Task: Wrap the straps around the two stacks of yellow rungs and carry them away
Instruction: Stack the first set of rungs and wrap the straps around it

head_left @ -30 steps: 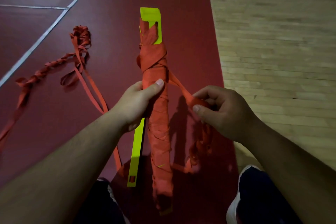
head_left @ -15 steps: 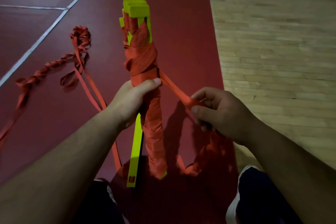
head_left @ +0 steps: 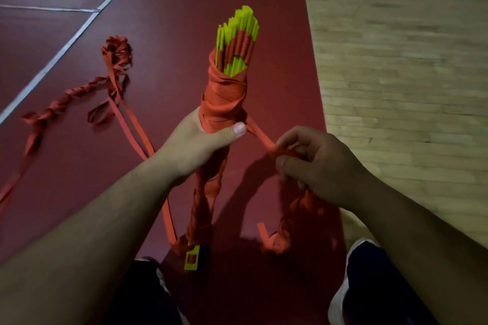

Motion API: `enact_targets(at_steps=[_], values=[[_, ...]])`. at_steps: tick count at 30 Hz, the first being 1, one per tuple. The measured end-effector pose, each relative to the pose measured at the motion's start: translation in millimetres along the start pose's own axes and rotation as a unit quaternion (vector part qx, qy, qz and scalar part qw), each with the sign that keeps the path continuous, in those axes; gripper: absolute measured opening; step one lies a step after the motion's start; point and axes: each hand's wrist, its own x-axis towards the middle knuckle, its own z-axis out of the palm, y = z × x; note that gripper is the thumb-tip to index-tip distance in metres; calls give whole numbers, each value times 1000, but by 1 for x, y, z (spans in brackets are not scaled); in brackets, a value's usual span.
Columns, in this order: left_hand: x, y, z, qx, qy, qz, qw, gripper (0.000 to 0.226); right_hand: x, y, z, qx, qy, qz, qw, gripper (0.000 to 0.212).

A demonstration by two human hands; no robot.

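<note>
A stack of yellow rungs (head_left: 239,34) wrapped in orange strap stands nearly upright in the middle, its far end fanned out. My left hand (head_left: 196,144) grips the wrapped bundle (head_left: 223,103) at mid height, thumb across the front. My right hand (head_left: 317,163) pinches the taut orange strap (head_left: 260,137) that runs from the bundle down to the right; its loose tail (head_left: 280,235) hangs to the floor. A yellow rung end (head_left: 192,260) shows at the bundle's foot. A second orange strap (head_left: 116,82) lies twisted on the floor at left.
The floor under the bundle is dark red sport flooring (head_left: 171,21) with white lines. Light wooden flooring (head_left: 396,60) begins on the right. My dark shoes with white soles (head_left: 369,285) are at the bottom edge.
My left hand has tilted the bundle from lying nearly flat to almost upright, so the rung ends fan toward me. My right hand kept the strap taut and shifted slightly right.
</note>
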Motion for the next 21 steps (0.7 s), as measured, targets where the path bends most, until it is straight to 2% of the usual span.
enact_targets(at_steps=[3,6,8,10,15,19,21], values=[[2,1,2,-2,61,13,998,24,0,2,6,-37,-10,-6,999,25],[5,-5,3,-13,81,-17,997,44,-1,5,13,-62,-26,-24,997,29],[4,-4,6,-100,72,-85,989,63,-1,7,16,-79,-30,-31,996,25],[3,-5,8,-164,47,-108,979,65,-3,7,18,-73,-24,-35,996,21],[4,-2,-1,-65,-15,-33,997,58,-4,4,19,29,-19,-7,999,20],[4,-4,1,-42,29,-33,998,28,-4,3,19,58,-48,1,997,30],[3,-7,4,-48,53,-28,997,22,-4,5,21,51,-64,3,997,34]])
